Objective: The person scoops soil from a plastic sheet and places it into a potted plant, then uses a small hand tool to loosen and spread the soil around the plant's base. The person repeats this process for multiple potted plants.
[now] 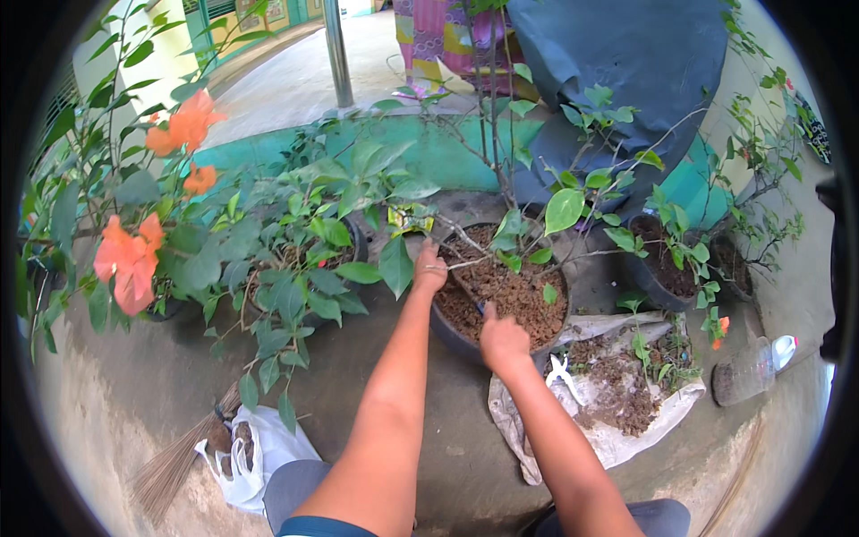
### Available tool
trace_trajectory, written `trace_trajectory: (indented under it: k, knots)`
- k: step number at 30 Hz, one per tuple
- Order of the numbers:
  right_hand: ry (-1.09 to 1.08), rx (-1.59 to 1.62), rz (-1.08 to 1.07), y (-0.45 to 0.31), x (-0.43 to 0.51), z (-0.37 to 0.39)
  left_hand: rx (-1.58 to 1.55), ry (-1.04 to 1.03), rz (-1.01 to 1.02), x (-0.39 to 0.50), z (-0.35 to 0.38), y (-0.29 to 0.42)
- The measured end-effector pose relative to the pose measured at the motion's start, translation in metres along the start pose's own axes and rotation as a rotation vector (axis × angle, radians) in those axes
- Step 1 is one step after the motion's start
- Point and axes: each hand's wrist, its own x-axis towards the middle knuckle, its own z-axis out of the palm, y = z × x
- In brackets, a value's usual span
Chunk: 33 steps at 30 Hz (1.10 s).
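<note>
A round dark plant pot (456,344) full of loose brown soil (520,302) stands before me, with a thin-stemmed shrub (493,134) growing from it. My right hand (507,341) is over the pot's near side, closed around a slim hand tool (472,295). Its dark shaft slants across the soil, and its far end is hard to make out. At the pot's left rim is my left hand (429,268), close to a low branch. Its fingertips are partly hidden, so its grip is unclear. Just beyond it lies a yellow-green packet (411,219).
White-handled pruning shears (565,379) lie on a soil-strewn sack (664,419). Right of it lies a plastic bottle (746,372). A stick broom (178,463) and white plastic bag (258,456) are at lower left. Leafy potted plants (295,282) crowd the left; a low green wall (429,148) runs behind.
</note>
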Motion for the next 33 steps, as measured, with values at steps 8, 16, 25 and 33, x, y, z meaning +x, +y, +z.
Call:
trace_trajectory:
  k: [8,16,25,33]
  knots:
    - [-0.223,0.092,-0.039,-0.006,-0.004,-0.016,-0.073,-0.118,-0.059,0.034,0.031,-0.013]
    - [-0.140,0.217,0.043,-0.030,0.032,0.006,0.225,-0.394,0.241,0.013,0.026,0.011]
    - [-0.204,0.986,0.282,-0.012,0.023,0.013,0.094,-0.222,0.222,0.022,0.019,0.006]
    - [-0.174,0.794,0.152,-0.032,0.029,0.016,0.300,-0.193,0.283,0.021,-0.014,-0.036]
